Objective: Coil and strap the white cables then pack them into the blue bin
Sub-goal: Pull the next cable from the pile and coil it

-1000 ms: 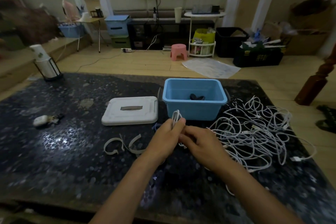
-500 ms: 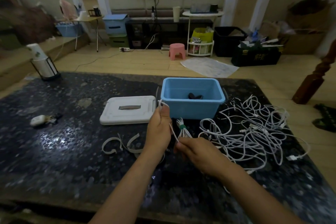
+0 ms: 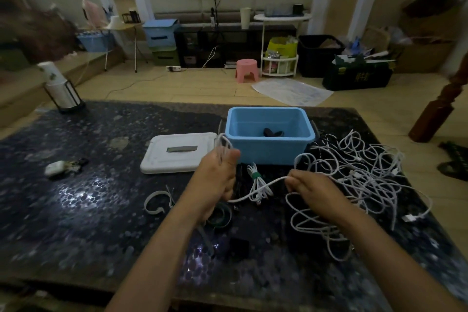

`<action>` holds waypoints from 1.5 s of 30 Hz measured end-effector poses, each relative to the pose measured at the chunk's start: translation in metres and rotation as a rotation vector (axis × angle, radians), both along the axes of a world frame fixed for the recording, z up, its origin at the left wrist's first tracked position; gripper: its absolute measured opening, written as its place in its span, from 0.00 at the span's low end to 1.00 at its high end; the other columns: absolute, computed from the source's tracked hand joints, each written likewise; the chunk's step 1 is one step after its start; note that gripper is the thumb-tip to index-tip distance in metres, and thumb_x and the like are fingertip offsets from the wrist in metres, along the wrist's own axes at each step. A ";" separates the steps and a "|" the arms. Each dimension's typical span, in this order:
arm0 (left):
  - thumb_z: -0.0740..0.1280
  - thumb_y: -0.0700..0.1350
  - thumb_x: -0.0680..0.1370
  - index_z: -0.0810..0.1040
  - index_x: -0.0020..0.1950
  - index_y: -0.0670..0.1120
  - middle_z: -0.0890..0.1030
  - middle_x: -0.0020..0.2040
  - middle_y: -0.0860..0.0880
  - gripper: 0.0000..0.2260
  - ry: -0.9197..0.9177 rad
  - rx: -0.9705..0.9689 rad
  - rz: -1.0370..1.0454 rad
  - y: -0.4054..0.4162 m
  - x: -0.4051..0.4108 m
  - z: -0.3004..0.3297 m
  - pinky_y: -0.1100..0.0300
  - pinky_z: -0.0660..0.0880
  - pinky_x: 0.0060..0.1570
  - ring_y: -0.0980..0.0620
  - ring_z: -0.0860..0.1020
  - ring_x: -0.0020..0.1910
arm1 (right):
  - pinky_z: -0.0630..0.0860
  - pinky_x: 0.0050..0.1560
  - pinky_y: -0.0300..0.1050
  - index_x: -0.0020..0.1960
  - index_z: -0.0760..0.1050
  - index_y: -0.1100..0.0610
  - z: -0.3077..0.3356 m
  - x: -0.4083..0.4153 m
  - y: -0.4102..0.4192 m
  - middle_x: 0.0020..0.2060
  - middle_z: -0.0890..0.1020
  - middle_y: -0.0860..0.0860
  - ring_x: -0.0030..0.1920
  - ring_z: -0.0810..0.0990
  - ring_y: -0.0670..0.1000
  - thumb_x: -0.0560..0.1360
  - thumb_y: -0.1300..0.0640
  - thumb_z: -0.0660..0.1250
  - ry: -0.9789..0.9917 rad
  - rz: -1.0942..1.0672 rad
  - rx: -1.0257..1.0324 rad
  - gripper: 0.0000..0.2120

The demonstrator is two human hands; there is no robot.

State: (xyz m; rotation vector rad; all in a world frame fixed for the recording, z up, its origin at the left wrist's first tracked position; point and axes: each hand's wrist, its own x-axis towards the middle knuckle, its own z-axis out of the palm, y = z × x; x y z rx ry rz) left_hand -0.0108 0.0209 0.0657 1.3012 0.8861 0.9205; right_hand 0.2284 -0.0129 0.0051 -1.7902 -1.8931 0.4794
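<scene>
A blue bin (image 3: pixel 269 152) stands at the table's far middle with a dark item inside. To its right sprawls a tangled pile of white cables (image 3: pixel 359 172). My left hand (image 3: pixel 215 180) grips looped white cable, the loops sticking up above my fingers just left of the bin. My right hand (image 3: pixel 314 190) pinches the same cable, which runs slack between both hands. A coiled white cable with a green strap (image 3: pixel 257 181) lies on the table between my hands, in front of the bin.
The bin's white lid (image 3: pixel 177 152) lies left of the bin. White straps (image 3: pixel 157 201) and a green strap (image 3: pixel 222 216) lie near my left wrist. A small white object (image 3: pixel 54 168) sits at the left, a paper-roll holder (image 3: pixel 62 91) at the far left corner.
My hands were together over one cable. They have drawn apart, the left rising with loops toward the bin, the right moving right along the cable. The strapped coil now lies on the table.
</scene>
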 end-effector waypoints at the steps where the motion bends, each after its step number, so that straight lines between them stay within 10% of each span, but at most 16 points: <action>1: 0.62 0.50 0.82 0.64 0.39 0.49 0.58 0.29 0.49 0.14 0.066 0.018 -0.015 -0.001 0.000 -0.004 0.61 0.49 0.26 0.55 0.54 0.24 | 0.72 0.45 0.47 0.37 0.70 0.47 0.001 -0.004 0.000 0.31 0.76 0.44 0.36 0.76 0.44 0.82 0.51 0.61 0.042 -0.003 0.020 0.15; 8: 0.56 0.55 0.84 0.67 0.37 0.48 0.63 0.26 0.52 0.18 0.170 -0.107 0.173 0.006 0.007 -0.017 0.66 0.54 0.22 0.56 0.57 0.20 | 0.66 0.37 0.34 0.41 0.75 0.55 0.016 -0.027 -0.001 0.31 0.75 0.38 0.33 0.72 0.39 0.83 0.57 0.61 0.350 -0.014 0.141 0.12; 15: 0.50 0.55 0.85 0.83 0.48 0.43 0.86 0.46 0.45 0.25 0.461 0.120 -0.027 -0.002 0.019 -0.026 0.64 0.64 0.31 0.65 0.71 0.20 | 0.68 0.39 0.39 0.38 0.75 0.50 0.015 -0.032 0.001 0.31 0.77 0.40 0.34 0.73 0.40 0.82 0.55 0.63 0.381 -0.070 0.179 0.13; 20: 0.50 0.58 0.84 0.77 0.36 0.44 0.76 0.28 0.52 0.27 0.595 0.246 -0.184 -0.006 0.023 -0.033 0.62 0.68 0.35 0.59 0.71 0.26 | 0.72 0.40 0.39 0.37 0.78 0.49 0.013 -0.021 0.002 0.31 0.80 0.39 0.35 0.77 0.39 0.78 0.49 0.69 0.324 -0.182 0.169 0.11; 27: 0.50 0.64 0.80 0.65 0.33 0.48 0.70 0.29 0.53 0.24 0.692 0.430 -0.118 0.003 0.019 -0.039 0.53 0.63 0.38 0.56 0.66 0.32 | 0.63 0.36 0.34 0.34 0.70 0.47 0.012 -0.013 0.000 0.33 0.72 0.46 0.36 0.72 0.42 0.77 0.49 0.70 0.136 -0.192 0.173 0.15; 36: 0.56 0.61 0.80 0.64 0.32 0.51 0.62 0.25 0.54 0.21 0.351 0.111 -0.095 0.009 0.011 -0.029 0.61 0.56 0.26 0.56 0.58 0.23 | 0.66 0.38 0.46 0.36 0.72 0.49 0.006 0.004 -0.001 0.38 0.74 0.48 0.39 0.74 0.46 0.79 0.46 0.65 0.053 -0.243 0.063 0.15; 45: 0.52 0.63 0.81 0.61 0.30 0.51 0.63 0.23 0.55 0.24 0.421 0.092 -0.041 0.007 0.011 -0.035 0.57 0.56 0.28 0.58 0.60 0.20 | 0.68 0.39 0.36 0.47 0.80 0.51 0.024 -0.021 -0.014 0.35 0.80 0.33 0.37 0.76 0.35 0.82 0.55 0.62 0.438 -0.126 0.106 0.09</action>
